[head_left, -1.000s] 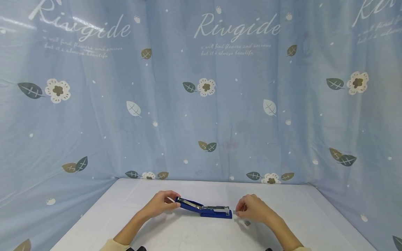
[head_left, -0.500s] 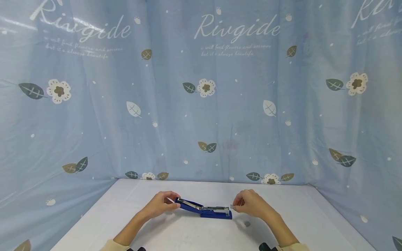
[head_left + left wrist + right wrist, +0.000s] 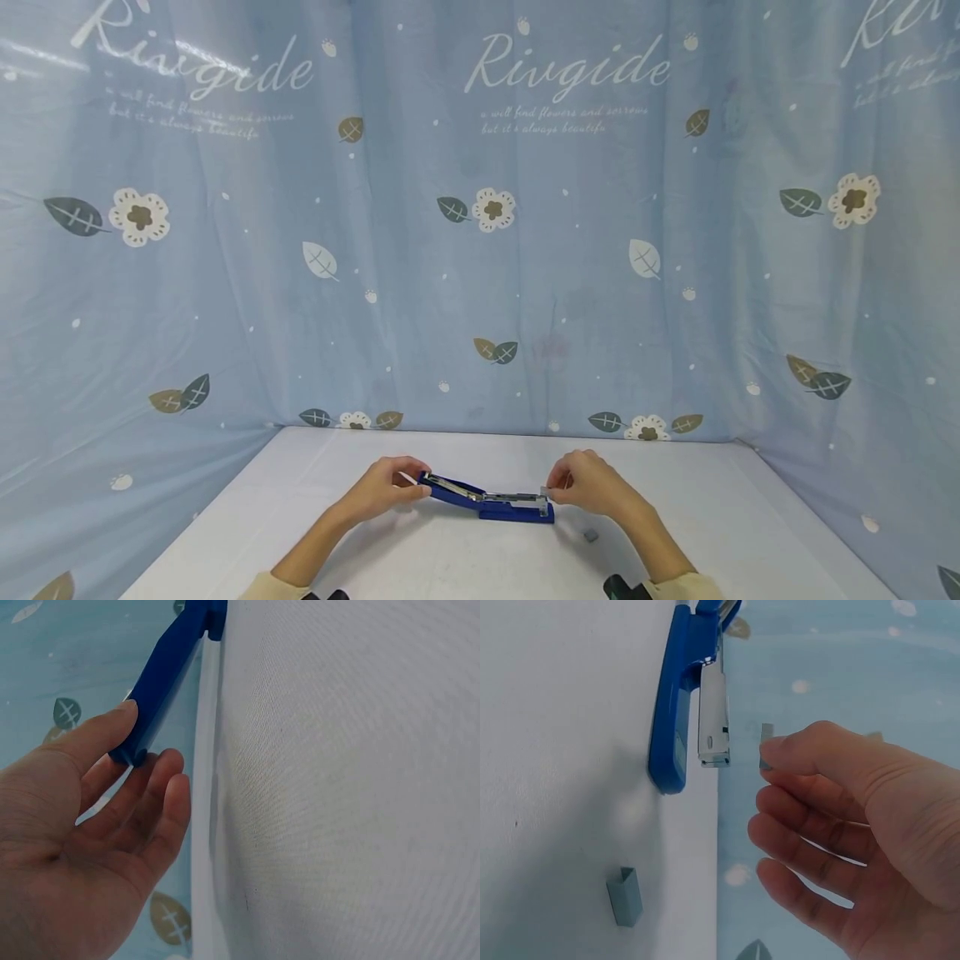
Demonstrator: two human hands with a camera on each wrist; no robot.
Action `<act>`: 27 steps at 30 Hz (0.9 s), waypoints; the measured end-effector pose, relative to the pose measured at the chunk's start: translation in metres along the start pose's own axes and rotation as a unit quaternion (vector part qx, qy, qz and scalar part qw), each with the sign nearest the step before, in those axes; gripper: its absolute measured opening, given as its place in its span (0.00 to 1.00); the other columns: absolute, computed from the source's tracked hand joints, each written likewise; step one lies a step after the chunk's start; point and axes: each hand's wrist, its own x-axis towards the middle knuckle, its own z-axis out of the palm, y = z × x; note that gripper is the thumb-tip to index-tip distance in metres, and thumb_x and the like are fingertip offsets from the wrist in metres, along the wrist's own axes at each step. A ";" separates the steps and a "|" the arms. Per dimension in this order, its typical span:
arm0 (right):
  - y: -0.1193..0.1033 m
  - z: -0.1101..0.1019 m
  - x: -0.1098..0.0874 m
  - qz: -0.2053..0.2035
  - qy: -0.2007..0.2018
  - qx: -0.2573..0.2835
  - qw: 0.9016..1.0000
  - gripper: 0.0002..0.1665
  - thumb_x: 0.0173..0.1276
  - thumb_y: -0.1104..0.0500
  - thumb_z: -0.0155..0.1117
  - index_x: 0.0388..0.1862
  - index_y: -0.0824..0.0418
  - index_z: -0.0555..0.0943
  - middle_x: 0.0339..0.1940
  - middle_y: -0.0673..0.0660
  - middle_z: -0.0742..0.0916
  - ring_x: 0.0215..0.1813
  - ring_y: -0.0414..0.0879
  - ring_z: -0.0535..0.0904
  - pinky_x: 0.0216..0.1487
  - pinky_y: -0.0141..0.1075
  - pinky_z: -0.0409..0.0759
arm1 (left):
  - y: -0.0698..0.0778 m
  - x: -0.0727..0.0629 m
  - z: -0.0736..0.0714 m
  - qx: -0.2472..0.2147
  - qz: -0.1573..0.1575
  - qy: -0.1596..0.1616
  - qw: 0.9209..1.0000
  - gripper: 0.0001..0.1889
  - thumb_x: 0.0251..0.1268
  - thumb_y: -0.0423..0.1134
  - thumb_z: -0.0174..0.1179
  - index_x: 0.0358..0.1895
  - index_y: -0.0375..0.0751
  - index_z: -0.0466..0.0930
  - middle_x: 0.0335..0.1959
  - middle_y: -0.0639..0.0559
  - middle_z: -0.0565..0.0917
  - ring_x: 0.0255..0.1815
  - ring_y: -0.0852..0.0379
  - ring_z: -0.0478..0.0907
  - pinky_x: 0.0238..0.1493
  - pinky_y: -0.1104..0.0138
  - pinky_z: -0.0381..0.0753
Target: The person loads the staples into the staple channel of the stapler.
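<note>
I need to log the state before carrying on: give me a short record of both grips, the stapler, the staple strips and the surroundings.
Left grip: pinches the end of the stapler's swung-back top arm
Right grip: pinches a small grey staple strip
Blue stapler: opened out, base on the table
Metal magazine: exposed; held strip near its front end, apart in the right wrist view
Loose strip: on the table, grey, channel-shaped
Backdrop: blue patterned curtain

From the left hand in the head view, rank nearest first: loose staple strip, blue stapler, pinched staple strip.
1. Blue stapler, gripped at its left end.
2. Pinched staple strip, in the right hand.
3. Loose staple strip, farther right on the table.
</note>
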 end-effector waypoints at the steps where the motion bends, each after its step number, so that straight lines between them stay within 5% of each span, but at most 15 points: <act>1: 0.000 0.001 0.001 0.002 0.000 -0.001 1.000 0.02 0.59 0.58 0.73 0.29 0.54 0.86 0.25 0.44 0.84 0.28 0.38 0.76 0.30 0.28 0.77 | 0.000 0.000 0.000 -0.003 0.002 -0.001 1.000 0.19 0.64 0.39 0.66 0.55 0.35 0.80 0.43 0.43 0.84 0.35 0.57 0.82 0.33 0.69 0.84; 9: 0.001 0.008 0.005 0.009 -0.002 -0.009 1.000 0.02 0.59 0.58 0.72 0.29 0.54 0.86 0.25 0.43 0.84 0.29 0.37 0.76 0.31 0.28 0.78 | 0.003 -0.001 0.000 -0.009 0.001 -0.003 1.000 0.18 0.63 0.39 0.66 0.54 0.35 0.80 0.42 0.42 0.84 0.35 0.57 0.81 0.35 0.63 0.85; 27: -0.001 0.018 0.009 -0.003 0.010 -0.030 0.999 0.02 0.57 0.59 0.73 0.29 0.54 0.87 0.25 0.42 0.83 0.28 0.34 0.75 0.30 0.27 0.76 | 0.002 -0.002 -0.001 0.011 0.005 -0.005 1.000 0.20 0.63 0.44 0.66 0.53 0.36 0.80 0.42 0.44 0.84 0.35 0.60 0.82 0.35 0.70 0.84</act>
